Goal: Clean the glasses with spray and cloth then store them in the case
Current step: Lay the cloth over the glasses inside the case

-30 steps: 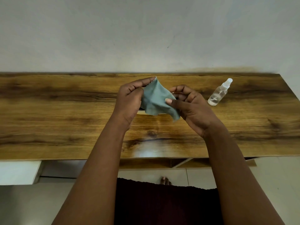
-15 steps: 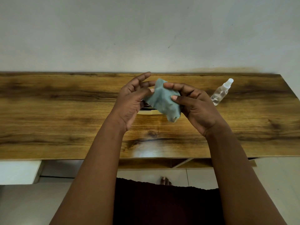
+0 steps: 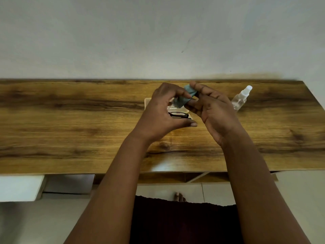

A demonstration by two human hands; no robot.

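Above the middle of the wooden table (image 3: pixel 70 120), both hands hold a small teal cloth (image 3: pixel 184 99) bunched between them. My left hand (image 3: pixel 163 113) pinches its left part with curled fingers, thumb stretched out below. My right hand (image 3: pixel 212 110) pinches the cloth's top right between thumb and fingers. Under the hands lie black-framed glasses (image 3: pixel 178 115) in an open cream case (image 3: pixel 147 102), both mostly hidden by the hands. A clear spray bottle (image 3: pixel 241 98) with a white cap lies on the table just right of my right hand.
The table stands against a plain pale wall (image 3: pixel 158 41). Its front edge runs below my forearms, with a shelf (image 3: pixel 175 177) underneath. A white object (image 3: pixel 19 187) sits low at the left. A foot (image 3: pixel 179 197) shows on the tiled floor.
The cloth has gone from spread out to folded small between the hands. Both hands came closer together and moved further over the case, and the glasses now show beneath them.
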